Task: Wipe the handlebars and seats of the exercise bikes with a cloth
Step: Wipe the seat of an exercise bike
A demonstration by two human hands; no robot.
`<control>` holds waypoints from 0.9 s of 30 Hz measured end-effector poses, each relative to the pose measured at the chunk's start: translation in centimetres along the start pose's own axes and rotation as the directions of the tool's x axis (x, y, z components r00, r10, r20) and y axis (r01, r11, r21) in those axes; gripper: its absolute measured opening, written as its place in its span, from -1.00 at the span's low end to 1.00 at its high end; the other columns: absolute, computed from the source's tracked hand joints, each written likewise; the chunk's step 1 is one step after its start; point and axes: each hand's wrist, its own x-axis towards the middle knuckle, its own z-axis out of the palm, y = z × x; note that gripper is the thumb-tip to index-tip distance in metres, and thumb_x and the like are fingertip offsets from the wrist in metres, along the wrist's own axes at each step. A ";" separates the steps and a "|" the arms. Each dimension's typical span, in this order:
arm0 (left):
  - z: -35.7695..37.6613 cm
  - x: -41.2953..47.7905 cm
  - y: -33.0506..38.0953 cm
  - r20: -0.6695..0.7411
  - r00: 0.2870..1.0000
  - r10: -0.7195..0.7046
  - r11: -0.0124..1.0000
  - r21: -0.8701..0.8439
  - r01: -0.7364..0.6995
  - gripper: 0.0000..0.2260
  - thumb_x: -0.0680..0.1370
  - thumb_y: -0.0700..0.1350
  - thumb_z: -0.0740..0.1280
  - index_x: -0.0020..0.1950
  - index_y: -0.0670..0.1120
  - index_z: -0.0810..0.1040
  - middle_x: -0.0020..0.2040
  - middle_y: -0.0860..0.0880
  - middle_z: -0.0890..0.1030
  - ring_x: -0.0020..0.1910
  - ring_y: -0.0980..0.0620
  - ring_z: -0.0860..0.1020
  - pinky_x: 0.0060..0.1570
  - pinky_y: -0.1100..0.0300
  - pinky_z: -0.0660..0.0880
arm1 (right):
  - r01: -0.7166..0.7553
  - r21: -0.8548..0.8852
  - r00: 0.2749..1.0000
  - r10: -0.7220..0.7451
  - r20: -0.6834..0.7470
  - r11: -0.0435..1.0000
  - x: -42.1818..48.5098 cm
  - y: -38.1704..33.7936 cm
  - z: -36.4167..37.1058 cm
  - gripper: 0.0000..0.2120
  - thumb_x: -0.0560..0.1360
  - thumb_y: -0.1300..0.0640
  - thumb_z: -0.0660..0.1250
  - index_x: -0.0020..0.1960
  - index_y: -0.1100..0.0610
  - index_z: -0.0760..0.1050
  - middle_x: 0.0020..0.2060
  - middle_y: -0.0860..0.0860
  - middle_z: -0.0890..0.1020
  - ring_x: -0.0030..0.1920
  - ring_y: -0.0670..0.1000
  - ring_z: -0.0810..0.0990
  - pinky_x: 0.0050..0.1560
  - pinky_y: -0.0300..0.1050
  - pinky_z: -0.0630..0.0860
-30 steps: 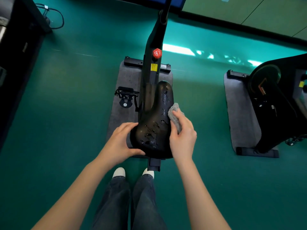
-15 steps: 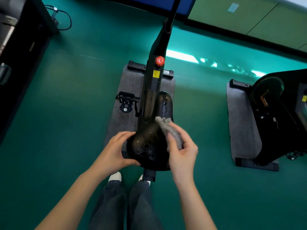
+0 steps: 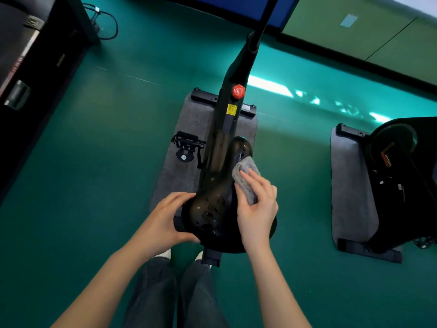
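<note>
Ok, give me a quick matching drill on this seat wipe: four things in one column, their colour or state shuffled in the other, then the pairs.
Things
1. cloth
2. left hand
3. knob
4. seat

Colour or state
a. grips the seat's wide rear edge
b. red, on the bike frame
c. black, with droplets on it
d. grey, held against the seat by the right hand

Pairs: 1-d, 2-a, 3-b, 4-c
</note>
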 end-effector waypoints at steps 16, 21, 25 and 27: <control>0.0 -0.2 0.4 -0.018 1.000 -0.022 0.999 -0.040 0.021 -0.15 0.14 0.11 0.61 0.38 0.14 0.35 0.25 0.29 0.34 0.29 0.17 0.36 0.35 0.08 0.30 | -0.029 0.015 0.939 0.022 0.343 0.999 11.6 -1.1 1.8 -0.85 0.51 0.22 0.33 0.02 0.09 0.62 -0.05 -0.08 0.66 0.05 -0.07 0.58 0.22 -0.17 0.46; 0.1 -0.3 0.4 -0.014 1.000 -0.021 0.999 -0.049 0.020 -0.14 0.14 0.11 0.61 0.38 0.14 0.35 0.25 0.30 0.34 0.28 0.23 0.34 0.35 0.16 0.29 | 0.242 0.021 0.886 -0.229 0.404 0.970 10.2 -1.1 1.1 -0.77 0.47 0.29 0.37 0.04 0.01 0.62 -0.05 -0.29 0.59 0.09 -0.17 0.53 0.14 -0.54 0.30; 0.1 -0.2 0.6 -0.019 1.000 -0.023 0.999 -0.048 0.022 -0.14 0.14 0.09 0.61 0.39 0.12 0.35 0.26 0.25 0.35 0.28 0.21 0.34 0.35 0.17 0.28 | 0.411 0.047 0.805 -0.387 0.450 0.910 8.7 -0.8 0.6 -0.78 0.44 0.34 0.40 0.04 0.14 0.64 0.01 -0.17 0.59 0.15 -0.02 0.55 0.25 -0.26 0.38; 0.1 -0.1 0.6 -0.028 0.999 -0.020 0.998 -0.054 0.019 -0.14 0.13 0.08 0.62 0.38 0.09 0.37 0.26 0.20 0.37 0.28 0.19 0.36 0.35 0.15 0.28 | 0.506 0.025 0.730 -0.444 0.519 0.862 8.0 -0.6 0.4 -0.79 0.43 0.37 0.39 0.03 0.21 0.64 0.03 0.01 0.65 0.16 0.06 0.56 0.29 -0.23 0.36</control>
